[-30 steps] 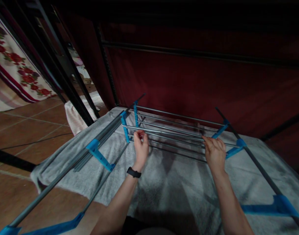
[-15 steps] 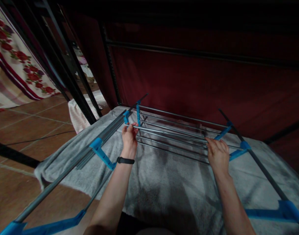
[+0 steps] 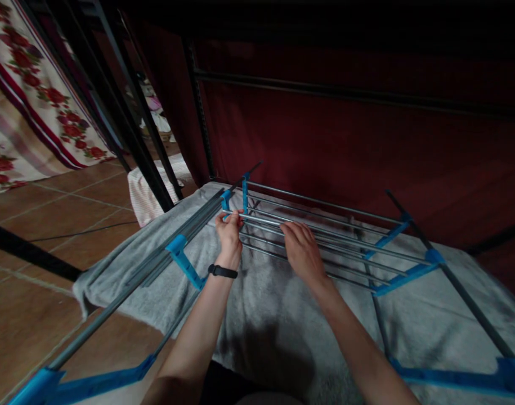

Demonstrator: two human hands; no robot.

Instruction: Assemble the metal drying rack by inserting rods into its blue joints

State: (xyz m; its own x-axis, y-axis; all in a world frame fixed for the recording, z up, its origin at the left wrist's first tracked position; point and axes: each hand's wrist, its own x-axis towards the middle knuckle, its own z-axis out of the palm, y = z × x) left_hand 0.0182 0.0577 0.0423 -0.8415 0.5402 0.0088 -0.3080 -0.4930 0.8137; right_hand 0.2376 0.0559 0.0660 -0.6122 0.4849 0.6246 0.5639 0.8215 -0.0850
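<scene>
A rack of silver metal rods (image 3: 337, 233) with blue plastic brackets (image 3: 404, 271) lies over a grey blanket (image 3: 278, 315). My left hand (image 3: 228, 232), a black band on its wrist, grips the left end of one rod beside the blue end bracket (image 3: 226, 200). Close to it, my right hand (image 3: 300, 250) rests palm down across the rods, fingers curled over them. A long grey side tube with a blue clip (image 3: 183, 261) runs down to the lower left corner.
A dark red fabric wall (image 3: 345, 140) stands right behind the rack. Black metal poles (image 3: 126, 124) lean at the left over a brown tiled floor (image 3: 37, 236). A flowered cloth (image 3: 33, 112) hangs at far left, with a pale striped cloth (image 3: 149, 188) by the poles.
My right hand has left the right end of the rods and slid left, close to my left hand. My left hand stays at the rod's left end.
</scene>
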